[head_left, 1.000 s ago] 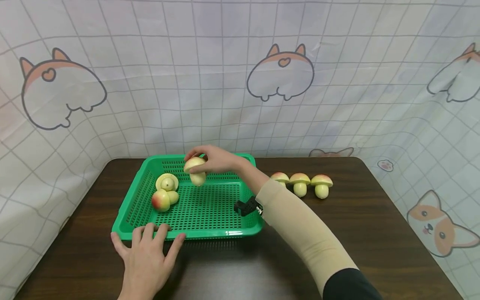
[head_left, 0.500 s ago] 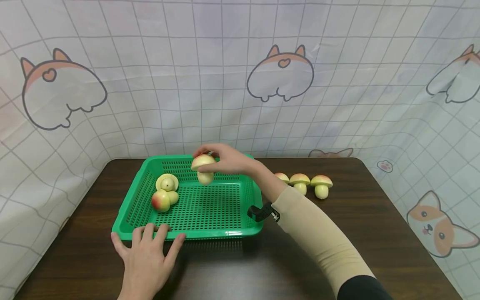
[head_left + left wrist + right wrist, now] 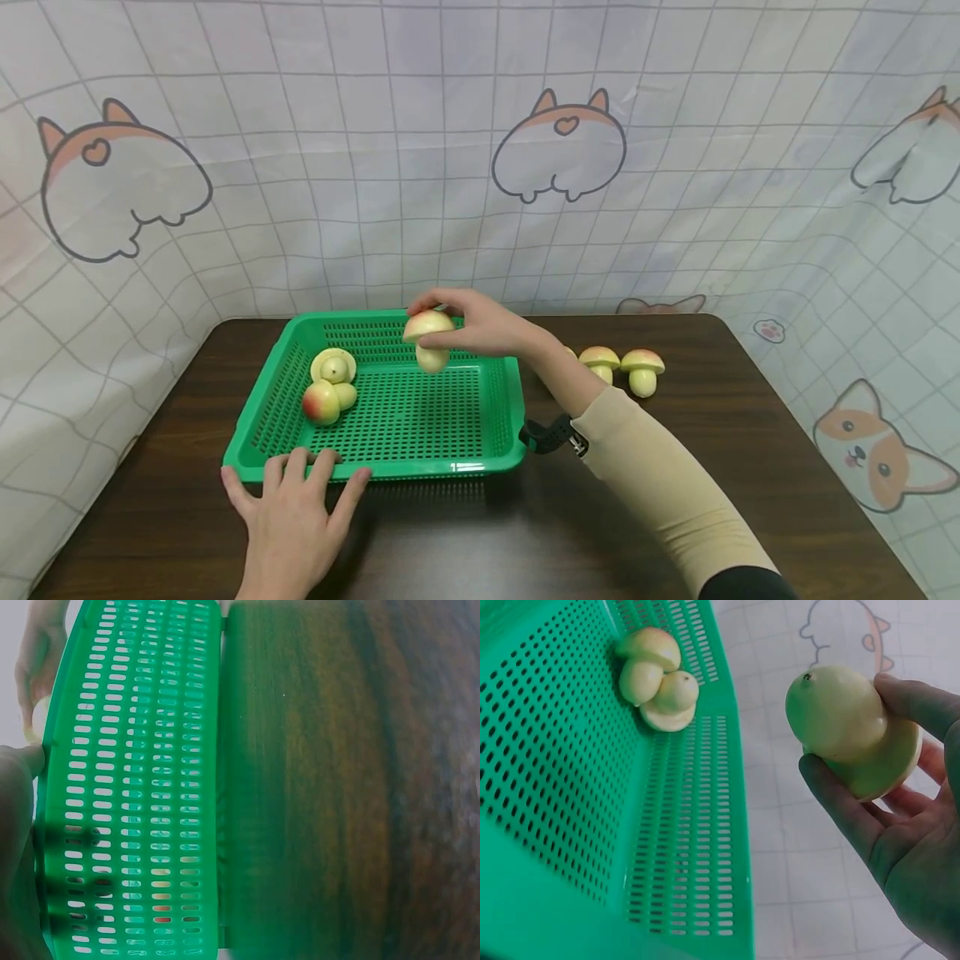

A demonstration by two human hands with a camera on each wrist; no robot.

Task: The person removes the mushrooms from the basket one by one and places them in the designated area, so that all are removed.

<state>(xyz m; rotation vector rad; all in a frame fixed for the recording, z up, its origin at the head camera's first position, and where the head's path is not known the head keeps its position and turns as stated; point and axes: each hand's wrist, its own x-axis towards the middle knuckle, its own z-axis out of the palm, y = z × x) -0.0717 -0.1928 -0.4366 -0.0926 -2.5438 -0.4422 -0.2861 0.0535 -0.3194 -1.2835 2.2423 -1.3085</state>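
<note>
Two mushroom-shaped pieces [image 3: 321,403] lie together at the left end of the green basket [image 3: 420,417], while the right hand [image 3: 480,323] holds a third mushroom [image 3: 424,325], its grip closed around the cap, stem down, raised over the basket's rear right part in the head view. The left hand [image 3: 291,517] grips the near rim, fingers hooked over it. Further mushrooms [image 3: 642,368] stand on the dark wood surface [image 3: 675,467] right of the basket, partly hidden by the right forearm [image 3: 570,375].

White gridded cloth [image 3: 420,208], dark table [image 3: 738,442]
</note>
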